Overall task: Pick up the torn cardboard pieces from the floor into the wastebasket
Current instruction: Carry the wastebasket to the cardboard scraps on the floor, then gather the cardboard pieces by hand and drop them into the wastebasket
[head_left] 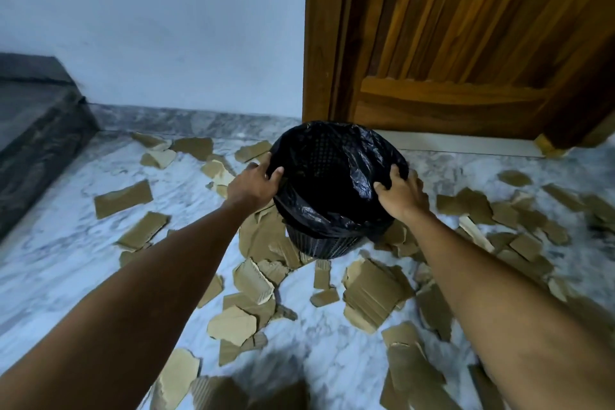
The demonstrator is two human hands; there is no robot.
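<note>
Barely begun — both hands, left hand (254, 181) and right hand (401, 195), grip the black bag-lined mesh wastebasket (332, 190); torn brown cardboard pieces (372, 293) litter the marble floor (66, 260).

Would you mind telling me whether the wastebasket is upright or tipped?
Tipped: the wastebasket leans toward the camera, its mouth facing us, with left hand and right hand gripping its rim.

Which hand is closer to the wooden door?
The right hand. It grips the wastebasket rim on the side below the wooden door. The left hand grips the opposite rim, over toward the white wall.
</note>
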